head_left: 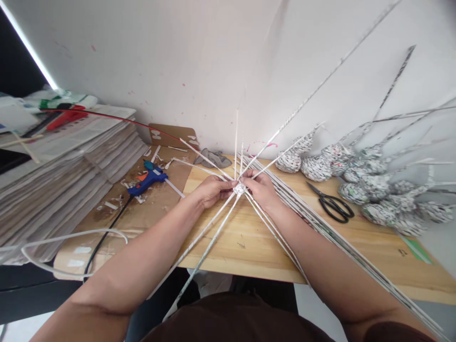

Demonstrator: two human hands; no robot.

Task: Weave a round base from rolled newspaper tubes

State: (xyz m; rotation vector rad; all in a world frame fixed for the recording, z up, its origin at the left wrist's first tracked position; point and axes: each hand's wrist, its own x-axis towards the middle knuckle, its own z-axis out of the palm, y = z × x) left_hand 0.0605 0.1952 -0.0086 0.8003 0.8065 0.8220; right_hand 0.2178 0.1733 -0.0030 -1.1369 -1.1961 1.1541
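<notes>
A small woven paper centre (240,188) is held above the wooden table, with long thin paper sticks radiating from it in all directions. My left hand (213,191) pinches its left side, fingers closed round the sticks there. On the right side, my right hand (261,187) grips the same piece with thumb and fingers bent in. One long stick (302,104) rises from it to the upper right. Several sticks hang down toward my lap past the table's front edge.
A bundle of paper sticks (320,225) lies diagonally under my right forearm. Black scissors (333,204) and several woven gourd shapes (317,167) are at right. Left are a blue glue gun (151,178), its cable, a grey cloth (213,159) and a newspaper stack (81,166).
</notes>
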